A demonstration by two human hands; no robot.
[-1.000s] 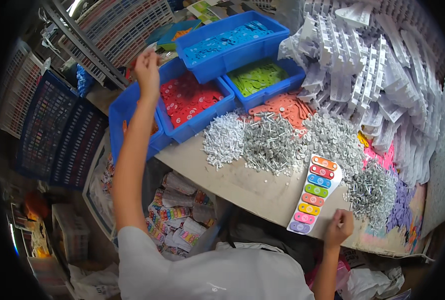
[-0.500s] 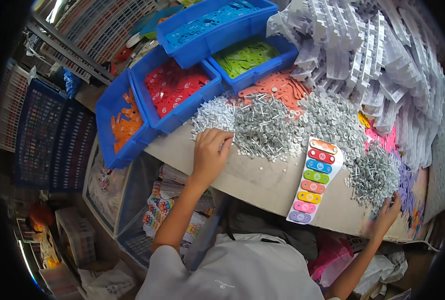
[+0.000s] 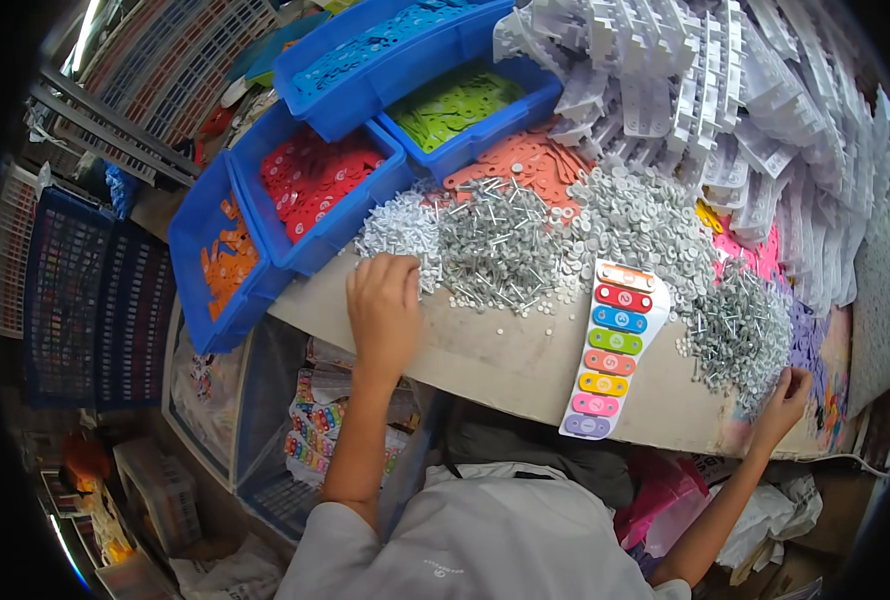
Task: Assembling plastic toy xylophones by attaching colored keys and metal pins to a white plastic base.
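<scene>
Okay, we have the left hand [image 3: 385,308] at the near edge of the white peg pile [image 3: 397,230], fingers curled; we can't tell if they grip anything. Right hand [image 3: 785,400] sits at the near right edge of the silvery pin pile [image 3: 733,328], fingers bent, grip unclear to us. Between them, we see the white card [image 3: 612,351] with eight coloured plates lying on the table [image 3: 475,350]. Far left: blue bins [image 3: 395,85]; far right: heaped white plastic strips [image 3: 655,95].
</scene>
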